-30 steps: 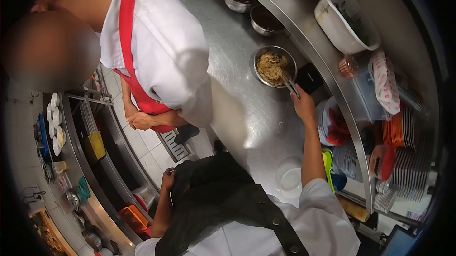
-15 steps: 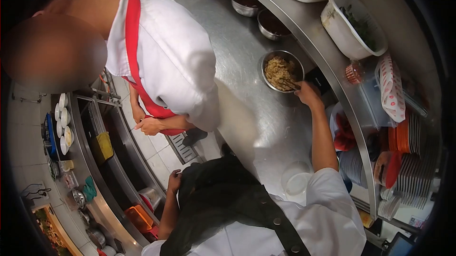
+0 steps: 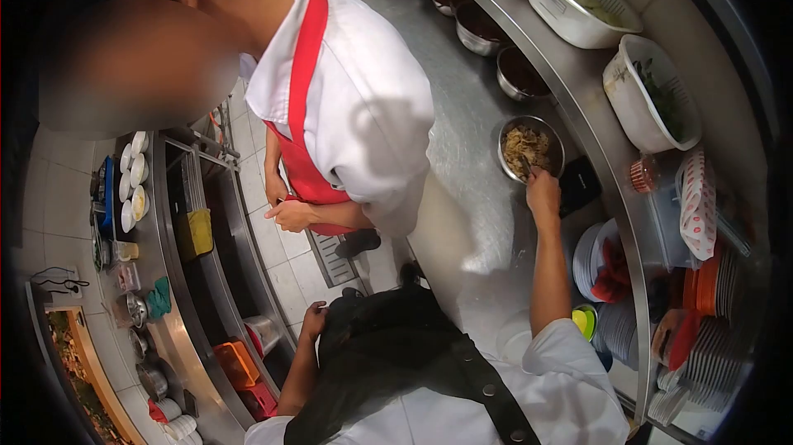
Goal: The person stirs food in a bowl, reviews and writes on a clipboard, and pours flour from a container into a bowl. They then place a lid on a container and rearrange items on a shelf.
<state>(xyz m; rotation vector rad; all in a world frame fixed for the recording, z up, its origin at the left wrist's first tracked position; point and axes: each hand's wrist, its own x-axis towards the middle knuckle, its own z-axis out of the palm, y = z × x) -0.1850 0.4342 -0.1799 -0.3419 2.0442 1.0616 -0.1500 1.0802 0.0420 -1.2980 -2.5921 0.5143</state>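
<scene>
My right hand (image 3: 543, 190) is closed on a utensil, perhaps tongs, whose tip reaches into a steel bowl (image 3: 558, 136) on the metal counter (image 3: 462, 222). Inside the bowl lies a heap of light brown food (image 3: 525, 146). My left hand (image 3: 315, 318) hangs low beside my dark apron (image 3: 388, 346), away from the counter; its fingers are partly curled and too small to read clearly.
A co-worker in white and a red apron (image 3: 307, 172) stands close at the left. Steel bowls (image 3: 522, 73) line the counter behind. White tubs (image 3: 652, 94) sit on the shelf at right, above stacked plates (image 3: 615, 333).
The view has shifted, so the co-worker, bowl and counter appear further right. My right hand stays at the food bowl, with the utensil now steeper. A green-yellow item shows beside the plates.
</scene>
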